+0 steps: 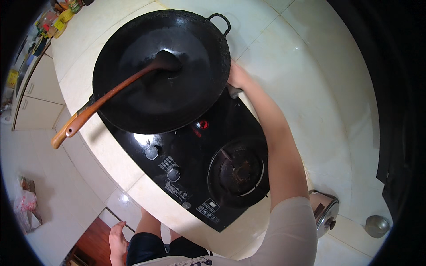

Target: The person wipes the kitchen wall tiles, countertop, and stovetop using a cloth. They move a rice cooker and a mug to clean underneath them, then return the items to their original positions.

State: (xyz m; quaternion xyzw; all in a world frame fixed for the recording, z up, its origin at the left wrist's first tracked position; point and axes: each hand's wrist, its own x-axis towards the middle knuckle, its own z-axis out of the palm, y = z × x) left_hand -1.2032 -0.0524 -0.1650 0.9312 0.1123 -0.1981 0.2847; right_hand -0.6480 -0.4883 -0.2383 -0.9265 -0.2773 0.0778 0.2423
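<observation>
A large black wok [143, 109] stands over the far burner of a black glass gas cooktop [186, 143]. Inside it rests a wooden spatula [113, 93], whose handle leans out over the wok's own handle at the left. My right hand [238, 77] reaches behind the wok's right side with a grey cloth [234, 91] at it; the fingers are partly hidden, so its hold cannot be told. Low in the view, my left hand [118, 237] hangs beside my dark shorts, holding nothing, its fingers slightly bent.
The near burner [239, 169] is bare of cookware. A rice cooker [324, 212] and a small metal bowl [377, 226] stand at the lower right. Bottles and packages [55, 25] line the counter at the upper left. A plastic bag [26, 204] lies at the far left.
</observation>
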